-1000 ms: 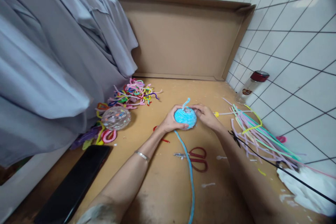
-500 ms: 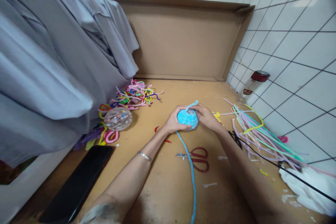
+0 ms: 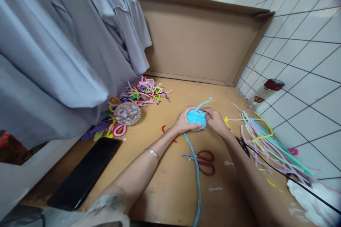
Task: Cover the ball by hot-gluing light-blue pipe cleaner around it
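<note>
A round object wound with bright blue pipe cleaner [image 3: 196, 119] is held just above the tabletop. My left hand [image 3: 184, 120] wraps its left side, thumb across the front. My right hand [image 3: 215, 120] has its fingers closed on the right side near the top rim; its fingertips are partly hidden. A short blue end sticks up from the top, slanting right. Below, a long blue pipe cleaner strand [image 3: 198, 181] runs down toward me, across red-handled scissors [image 3: 205, 163]. What lies under the winding is mostly covered.
At left are a faceted clear bowl [image 3: 127, 113], tangled coloured pipe cleaners [image 3: 146, 88] and a black phone [image 3: 85, 173]. At right lie pastel pipe cleaners [image 3: 266, 142], a black cable [image 3: 290, 178], a red-lidded jar [image 3: 263, 95] and white tissue [image 3: 314, 198]. Cardboard [image 3: 197, 39] stands behind.
The whole view has shifted and tilted, moving most things rightward in the picture. The blue end at the top now shows longer and leans further right. Both hands stay on the wound object.
</note>
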Tool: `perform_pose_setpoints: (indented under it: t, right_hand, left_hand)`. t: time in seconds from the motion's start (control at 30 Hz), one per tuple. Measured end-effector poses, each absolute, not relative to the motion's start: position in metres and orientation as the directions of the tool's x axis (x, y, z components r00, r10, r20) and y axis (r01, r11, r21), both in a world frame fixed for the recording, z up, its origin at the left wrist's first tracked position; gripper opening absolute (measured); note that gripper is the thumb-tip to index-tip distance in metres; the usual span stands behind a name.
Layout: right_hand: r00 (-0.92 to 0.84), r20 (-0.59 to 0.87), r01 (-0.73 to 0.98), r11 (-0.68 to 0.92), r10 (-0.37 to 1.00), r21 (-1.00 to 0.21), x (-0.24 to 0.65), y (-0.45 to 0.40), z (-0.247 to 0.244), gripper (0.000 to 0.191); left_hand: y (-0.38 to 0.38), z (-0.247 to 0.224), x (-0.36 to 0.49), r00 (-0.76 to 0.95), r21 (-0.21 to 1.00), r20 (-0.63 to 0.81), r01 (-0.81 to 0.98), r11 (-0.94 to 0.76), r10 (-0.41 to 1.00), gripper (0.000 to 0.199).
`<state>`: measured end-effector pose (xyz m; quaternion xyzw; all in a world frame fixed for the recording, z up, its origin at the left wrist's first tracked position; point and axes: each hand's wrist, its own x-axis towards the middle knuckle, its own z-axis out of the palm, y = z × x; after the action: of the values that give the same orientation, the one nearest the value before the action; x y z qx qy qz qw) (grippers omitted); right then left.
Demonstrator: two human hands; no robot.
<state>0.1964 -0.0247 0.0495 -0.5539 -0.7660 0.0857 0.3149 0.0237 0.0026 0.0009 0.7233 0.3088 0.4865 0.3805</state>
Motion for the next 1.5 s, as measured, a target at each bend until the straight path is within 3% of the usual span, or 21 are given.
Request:
perform_pose_setpoints:
  t: [0.1, 0.3, 0.57, 0.83, 1.07, 1.3, 1.5]
  right_hand:
    - [-0.152, 0.382, 0.87, 0.307, 0.912, -0.386, 0.19, -0.033, 0.057, 0.04]
    - [-0.205, 0.366, 0.902, 0.32, 0.908, -0.289, 0.173, -0.051, 0.071, 0.037]
    - [-0.238, 0.313, 0.889, 0.336, 0.919, -0.31, 0.179, -0.049, 0.075, 0.039]
    - [-0.267, 0.255, 0.91, 0.331, 0.929, -0.25, 0.174, -0.054, 0.078, 0.038]
    - [-0.299, 0.359, 0.838, 0.423, 0.884, -0.346, 0.174, -0.045, 0.062, 0.046]
    - [-0.265, 0.417, 0.627, 0.484, 0.869, -0.611, 0.19, -0.028, 0.052, 0.027]
    - [-0.236, 0.41, 0.588, 0.465, 0.881, -0.662, 0.19, -0.027, 0.053, 0.025]
  left_hand:
    - [0.002, 0.0, 0.027, 0.276, 0.846, 0.487, 0.087, -0.526, 0.829, 0.07]
    - [-0.001, 0.0, 0.029, 0.223, 0.85, 0.485, 0.109, -0.516, 0.846, 0.067]
    - [-0.004, 0.0, 0.03, 0.216, 0.825, 0.526, 0.109, -0.555, 0.823, 0.065]
    - [-0.005, 0.002, 0.03, 0.229, 0.807, 0.548, 0.109, -0.58, 0.805, 0.061]
    - [-0.001, -0.003, 0.032, 0.176, 0.836, 0.521, 0.091, -0.541, 0.835, 0.063]
    - [-0.004, 0.0, 0.033, 0.199, 0.829, 0.516, 0.13, -0.544, 0.833, 0.064]
    - [-0.006, 0.001, 0.033, 0.198, 0.793, 0.557, 0.161, -0.588, 0.806, 0.061]
